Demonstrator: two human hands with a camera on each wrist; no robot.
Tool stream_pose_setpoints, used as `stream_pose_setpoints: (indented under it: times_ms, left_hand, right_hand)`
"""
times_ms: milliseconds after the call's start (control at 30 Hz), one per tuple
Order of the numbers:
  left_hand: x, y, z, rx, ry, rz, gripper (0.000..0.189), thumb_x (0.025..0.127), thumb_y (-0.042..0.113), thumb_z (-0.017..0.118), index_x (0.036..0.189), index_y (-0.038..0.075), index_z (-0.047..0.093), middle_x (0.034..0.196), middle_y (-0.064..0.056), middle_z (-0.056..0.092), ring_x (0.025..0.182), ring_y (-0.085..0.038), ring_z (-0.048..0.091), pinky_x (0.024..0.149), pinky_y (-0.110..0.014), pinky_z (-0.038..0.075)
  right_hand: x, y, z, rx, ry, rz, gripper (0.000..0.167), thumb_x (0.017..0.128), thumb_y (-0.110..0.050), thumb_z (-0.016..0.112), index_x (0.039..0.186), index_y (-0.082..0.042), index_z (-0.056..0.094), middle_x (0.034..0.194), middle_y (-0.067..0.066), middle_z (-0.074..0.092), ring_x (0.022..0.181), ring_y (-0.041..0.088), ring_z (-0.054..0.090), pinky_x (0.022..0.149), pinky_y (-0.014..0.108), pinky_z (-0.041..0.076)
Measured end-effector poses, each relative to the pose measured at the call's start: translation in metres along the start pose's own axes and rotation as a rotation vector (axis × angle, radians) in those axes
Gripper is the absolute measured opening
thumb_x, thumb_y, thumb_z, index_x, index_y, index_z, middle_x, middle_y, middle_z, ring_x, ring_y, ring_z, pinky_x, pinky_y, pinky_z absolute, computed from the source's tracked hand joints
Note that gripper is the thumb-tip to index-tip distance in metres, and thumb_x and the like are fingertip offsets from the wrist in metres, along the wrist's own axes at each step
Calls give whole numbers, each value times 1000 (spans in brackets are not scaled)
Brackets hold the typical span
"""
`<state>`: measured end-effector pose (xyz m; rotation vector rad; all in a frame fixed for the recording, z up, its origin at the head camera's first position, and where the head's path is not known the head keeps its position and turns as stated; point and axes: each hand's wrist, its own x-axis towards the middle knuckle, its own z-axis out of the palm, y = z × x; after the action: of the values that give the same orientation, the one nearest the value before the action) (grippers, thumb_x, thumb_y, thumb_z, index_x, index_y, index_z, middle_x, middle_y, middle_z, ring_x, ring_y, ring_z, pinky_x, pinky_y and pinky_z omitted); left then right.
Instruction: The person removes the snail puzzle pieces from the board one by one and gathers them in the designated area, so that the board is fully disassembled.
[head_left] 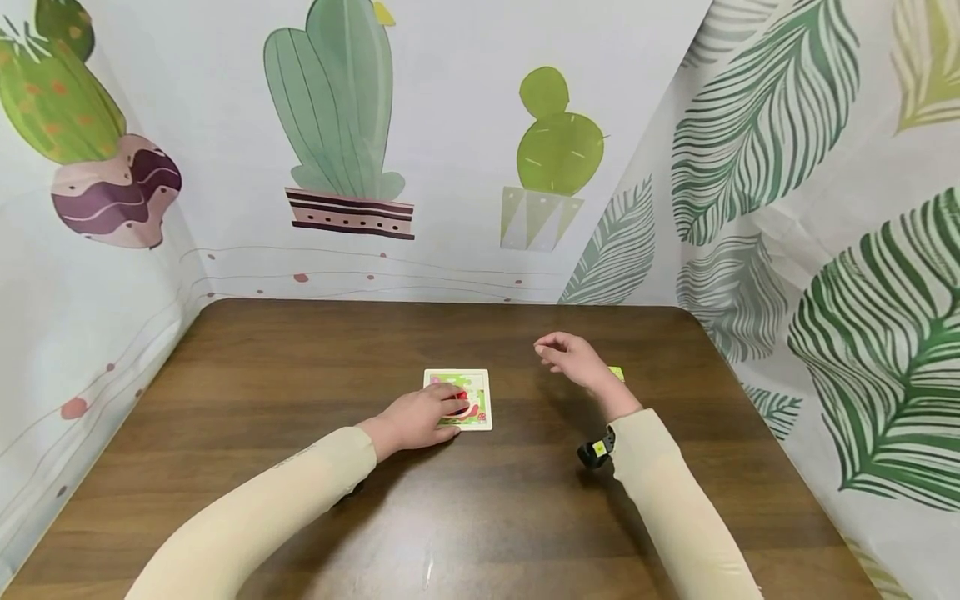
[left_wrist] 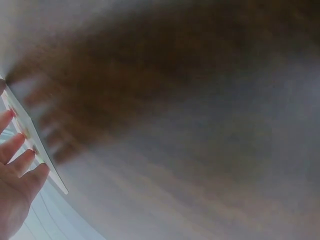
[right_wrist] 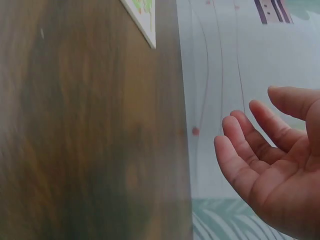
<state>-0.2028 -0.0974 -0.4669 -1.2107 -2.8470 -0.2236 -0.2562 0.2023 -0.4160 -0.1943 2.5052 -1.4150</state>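
Observation:
A square, white-rimmed picture board [head_left: 487, 408], coloured green, pink and red, lies flat on the table. My left hand [head_left: 416, 418] rests over its left part with the fingers spread across the picture, hiding some of it. In the left wrist view, fingertips of that hand [left_wrist: 17, 192] lie along the face of the board [left_wrist: 35, 127]. To the right of the board my right hand [head_left: 573, 358] is raised above the table. Its palm and loosely bent fingers [right_wrist: 240, 172] hold nothing in the right wrist view, where a corner of the board shows at the top.
A small yellow-green piece [head_left: 617, 372] lies beyond the right forearm, partly covered by it. The brown wooden table [head_left: 300, 342] meets patterned cloth walls [head_left: 457, 150] at the back and sides. A black wrist camera [head_left: 596, 452] juts out under the right sleeve.

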Motion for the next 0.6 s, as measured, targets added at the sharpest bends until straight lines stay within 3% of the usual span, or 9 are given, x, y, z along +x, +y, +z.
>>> stream_pose_setpoints:
  times_ms: [300, 367, 533, 600]
  left_hand:
    - [-6, 0, 1, 33, 45, 44, 39, 95, 31, 70, 129, 11, 71, 136, -11, 68, 128, -28, 64, 106, -41, 54]
    - [-8, -1, 3, 54, 56, 57, 39, 96, 32, 69, 129, 12, 71, 136, -10, 68, 128, -27, 64, 106, -40, 54]
    - [-11, -1, -1, 78, 71, 81, 38, 95, 30, 70, 130, 14, 72, 136, -9, 69, 127, -27, 66, 104, -40, 55]
    - [-12, 0, -2, 77, 62, 83, 38, 95, 29, 70, 130, 13, 71, 136, -9, 69, 127, -26, 66, 103, -40, 56]
  right_hand:
    - [6, 2, 33, 118, 2, 6, 35, 105, -13, 52, 127, 12, 59, 129, 33, 63, 106, 28, 69, 94, 37, 60]
    - [7, 3, 39, 158, -6, -28, 33, 104, -13, 53, 124, 12, 61, 122, 30, 68, 101, 23, 71, 90, 34, 61]
    - [11, 0, 52, 188, -27, -36, 32, 103, -13, 54, 122, 12, 62, 118, 26, 70, 101, 23, 71, 89, 34, 61]
    - [13, -3, 59, 176, -24, 6, 33, 103, -10, 53, 125, 13, 61, 124, 30, 67, 106, 28, 70, 93, 37, 60]
